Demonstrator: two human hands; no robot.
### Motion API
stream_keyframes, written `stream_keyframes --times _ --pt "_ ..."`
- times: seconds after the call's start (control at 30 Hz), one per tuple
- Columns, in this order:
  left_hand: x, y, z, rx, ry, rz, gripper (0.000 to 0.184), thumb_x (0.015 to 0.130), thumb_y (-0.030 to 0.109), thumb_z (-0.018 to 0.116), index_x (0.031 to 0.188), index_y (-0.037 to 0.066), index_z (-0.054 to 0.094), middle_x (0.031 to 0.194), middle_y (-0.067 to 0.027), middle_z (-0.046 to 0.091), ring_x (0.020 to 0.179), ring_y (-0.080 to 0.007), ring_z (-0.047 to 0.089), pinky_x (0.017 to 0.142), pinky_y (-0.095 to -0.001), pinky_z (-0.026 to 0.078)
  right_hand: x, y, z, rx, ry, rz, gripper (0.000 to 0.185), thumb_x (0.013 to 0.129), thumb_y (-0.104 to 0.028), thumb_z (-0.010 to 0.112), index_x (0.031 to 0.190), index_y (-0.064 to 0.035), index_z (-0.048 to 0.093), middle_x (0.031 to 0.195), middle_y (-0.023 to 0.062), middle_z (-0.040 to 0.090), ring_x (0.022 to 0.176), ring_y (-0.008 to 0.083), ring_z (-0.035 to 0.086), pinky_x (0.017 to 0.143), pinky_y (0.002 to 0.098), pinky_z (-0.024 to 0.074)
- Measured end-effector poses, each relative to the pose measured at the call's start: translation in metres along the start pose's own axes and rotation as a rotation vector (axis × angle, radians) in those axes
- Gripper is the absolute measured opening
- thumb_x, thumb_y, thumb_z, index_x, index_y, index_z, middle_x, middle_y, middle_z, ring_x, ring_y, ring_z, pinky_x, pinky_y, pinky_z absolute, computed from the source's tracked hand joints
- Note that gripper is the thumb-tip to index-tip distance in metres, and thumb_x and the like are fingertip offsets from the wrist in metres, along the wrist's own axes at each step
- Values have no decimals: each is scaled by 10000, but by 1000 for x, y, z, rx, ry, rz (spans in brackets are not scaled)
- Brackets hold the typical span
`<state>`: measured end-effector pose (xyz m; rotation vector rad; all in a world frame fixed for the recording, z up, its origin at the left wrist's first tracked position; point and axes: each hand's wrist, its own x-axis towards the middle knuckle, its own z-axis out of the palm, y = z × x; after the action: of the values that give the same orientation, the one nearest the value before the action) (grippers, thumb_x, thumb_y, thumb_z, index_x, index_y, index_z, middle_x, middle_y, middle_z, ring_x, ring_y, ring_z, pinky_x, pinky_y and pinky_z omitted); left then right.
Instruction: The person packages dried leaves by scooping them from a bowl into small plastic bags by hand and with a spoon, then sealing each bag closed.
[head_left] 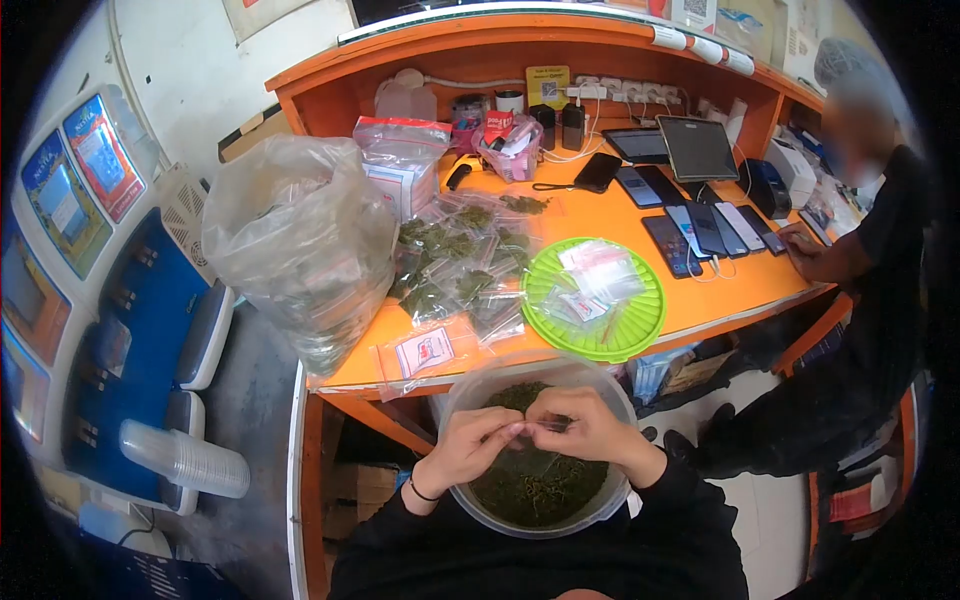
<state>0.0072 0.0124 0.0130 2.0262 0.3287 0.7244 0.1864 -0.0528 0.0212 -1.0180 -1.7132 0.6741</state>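
Note:
My left hand (470,446) and my right hand (590,422) meet fingertip to fingertip above a clear round tub (466,392). Both are closed in a pinch on what looks like a small clear plastic bag (545,428), mostly covered by the fingers. Dark green chopped leaves (540,488) fill the lower part of the tub. On the orange desk just beyond lies a bright green ribbed lid (640,322), with clear empty-looking bags (603,272) on top. Left of the lid, several clear bags of green leaves (462,245) form a pile.
A large translucent plastic sack (300,230) stands at the desk's left edge, near a flat labelled bag (425,351). Several phones (705,228) and a tablet (697,148) occupy the right side, where a person in black (850,290) stands. Stacked clear cups (186,458) are at left.

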Motion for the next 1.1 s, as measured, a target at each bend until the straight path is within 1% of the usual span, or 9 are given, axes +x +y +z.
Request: stream_keyframes --times 0.2,0.27,0.33,0.43,0.57,0.67,0.83,0.97,1.1 --pt "19 -13 -27 -127 152 -105 205 901 148 493 905 -36 584 789 -93 629 662 -159 632 585 -257 476 0 -6 -32 -180 81 46 82 718 -53 645 756 -17 582 636 51 556 555 135 516 522 257 422" --pt "38 -29 -57 -71 427 -104 231 902 175 496 903 -35 593 798 -80 634 711 -161 633 608 -250 478 7 -1 -59 -206 149 75 76 726 -62 641 761 -20 589 634 35 563 548 115 509 513 253 417" --pt "68 -44 -83 187 717 -24 248 883 187 522 965 -37 589 822 -123 640 777 -246 631 680 -279 486 27 25 -83 -197 260 169 91 729 -77 652 763 -18 591 637 21 572 567 83 506 520 237 411" --pt "105 -79 -96 563 654 196 309 829 190 589 1046 -29 570 955 -186 614 890 -320 595 782 -335 468 56 98 -107 -432 212 286 182 695 -155 698 751 -12 600 657 97 588 610 190 556 567 308 440" --pt "98 -96 -80 806 488 153 455 742 198 681 1129 11 532 1162 -201 513 1062 -318 508 883 -373 418 64 178 -117 -803 163 257 225 664 -211 713 713 -10 625 685 169 594 661 307 579 621 373 456" --pt "70 -78 -69 351 323 23 446 791 143 644 1179 -7 483 1140 -157 538 1027 -198 532 838 -306 456 60 190 -122 -824 148 231 195 668 -193 701 714 -11 646 719 178 605 677 318 588 633 371 464" --pt "23 -31 -27 12 265 -172 295 838 145 604 1082 -5 533 984 -68 597 896 -138 567 733 -257 476 63 120 -113 -619 361 181 110 718 -114 650 756 -11 658 747 137 622 679 274 600 624 337 462" --pt "5 -13 -3 -295 214 -267 212 856 162 588 990 -1 573 922 -51 608 785 -101 576 650 -232 476 36 5 -54 -384 164 87 83 707 -78 672 743 -10 643 712 111 609 674 249 583 608 326 452" --pt "2 -1 19 -374 288 -150 158 872 147 564 924 -2 581 740 -29 594 613 -56 544 531 -188 433 10 -24 -17 -351 -11 -64 123 692 -72 700 790 -31 638 730 91 596 686 244 579 610 322 450"
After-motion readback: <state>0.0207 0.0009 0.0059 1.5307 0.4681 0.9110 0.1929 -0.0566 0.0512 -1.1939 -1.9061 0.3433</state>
